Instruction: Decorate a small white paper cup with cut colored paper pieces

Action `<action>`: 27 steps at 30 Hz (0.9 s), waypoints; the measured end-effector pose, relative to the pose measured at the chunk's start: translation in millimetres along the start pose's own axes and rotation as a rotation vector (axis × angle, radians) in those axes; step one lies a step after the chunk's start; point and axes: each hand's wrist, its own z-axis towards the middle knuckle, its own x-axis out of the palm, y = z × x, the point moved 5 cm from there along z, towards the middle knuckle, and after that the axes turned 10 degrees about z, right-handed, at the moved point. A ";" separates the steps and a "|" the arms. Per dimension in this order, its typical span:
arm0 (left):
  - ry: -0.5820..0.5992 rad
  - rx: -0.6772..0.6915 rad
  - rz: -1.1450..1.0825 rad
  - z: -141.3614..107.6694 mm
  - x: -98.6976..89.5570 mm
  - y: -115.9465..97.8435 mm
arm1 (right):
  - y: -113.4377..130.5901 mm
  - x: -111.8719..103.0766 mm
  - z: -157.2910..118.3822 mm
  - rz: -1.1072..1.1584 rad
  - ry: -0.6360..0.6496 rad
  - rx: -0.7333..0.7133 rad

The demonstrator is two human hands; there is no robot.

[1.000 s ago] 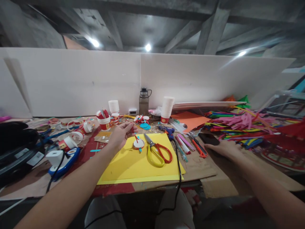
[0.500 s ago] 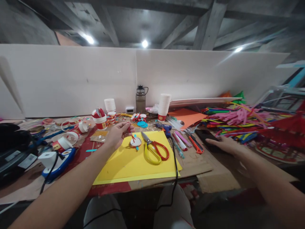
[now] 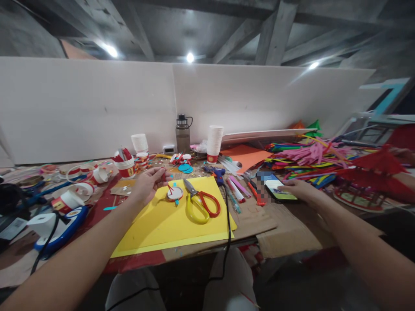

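Note:
My left hand [image 3: 148, 185] is closed in a pinch above the yellow sheets, with a thin red strip [image 3: 170, 188] at its fingertips. Below them lies a small round white disc [image 3: 175, 194] with a red rim and blue tabs; the strip's lower end reaches it. Whether the two are joined is too small to tell. Beside the disc rest scissors [image 3: 201, 203] with one yellow and one red handle. On the right, my right hand [image 3: 300, 190] grips the edge of a smartphone [image 3: 275, 186] with a lit screen, partly blurred out.
Yellow sheets [image 3: 145, 233] lie on cardboard. A blue glue gun [image 3: 218, 173] and its black cord, markers [image 3: 236, 190], stacked paper cups [image 3: 215, 144] and a bottle [image 3: 183, 136] stand or lie around. Pipe cleaners [image 3: 311, 155] are heaped at right, cut cups [image 3: 68, 201] at left.
The phone's screen has gone from dark to lit under my right hand. My left hand keeps its pinch near the disc. The whole view has shifted slightly.

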 end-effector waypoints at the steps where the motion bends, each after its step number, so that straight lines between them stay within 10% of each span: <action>1: -0.004 -0.003 0.002 0.1 -0.3 0.2 | -0.4 1.4 4.0 -0.027 0.022 0.034; 27: -0.022 0.013 0.000 -1.1 -2.2 -2.5 | -10.2 5.9 13.4 -0.115 0.059 0.154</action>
